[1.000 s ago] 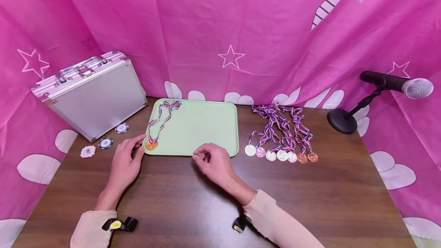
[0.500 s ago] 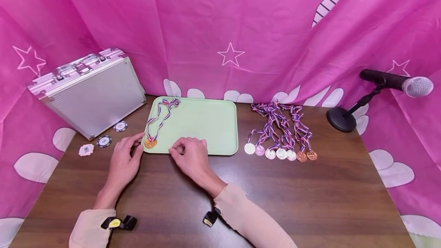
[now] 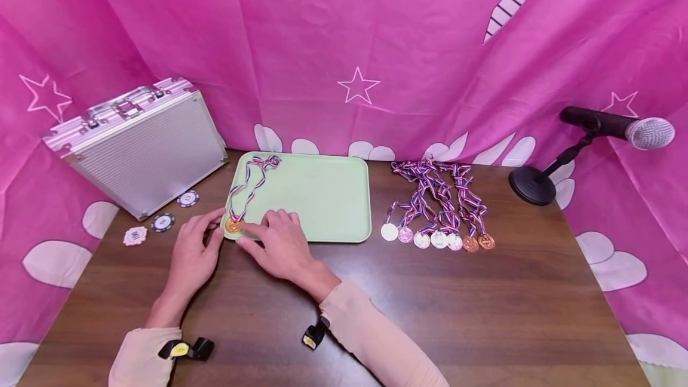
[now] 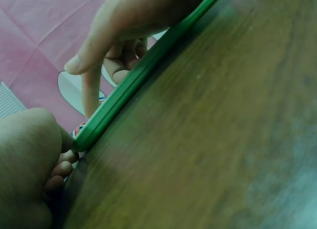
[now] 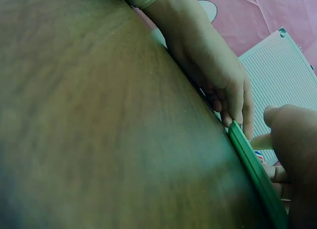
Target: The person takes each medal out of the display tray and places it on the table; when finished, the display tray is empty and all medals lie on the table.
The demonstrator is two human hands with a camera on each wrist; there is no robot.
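A pale green tray (image 3: 322,196) lies on the table, with a gold-coloured medal (image 3: 233,225) at its near left corner. The medal's striped ribbon (image 3: 260,183) runs up the tray's left side. My left hand (image 3: 197,249) holds the tray at its left edge by that corner, thumb and index finger at the rim. Above the tray's front edge, my right hand (image 3: 280,246) stretches its index finger onto the medal, thumb apart and other fingers bent. The left wrist view shows this right hand (image 4: 116,28) reaching over the green rim (image 4: 119,98); the medal is hidden there.
Several silver- and bronze-coloured medals (image 3: 439,240) with tangled ribbons (image 3: 430,187) lie right of the tray. A silver case (image 3: 150,154) stands back left, with poker chips (image 3: 163,222) before it. A microphone (image 3: 618,127) on a black stand (image 3: 532,186) is at the far right.
My right hand has moved left along the tray's front edge, and its index finger has straightened onto the gold-coloured medal. My left hand has stayed at the tray's left edge.
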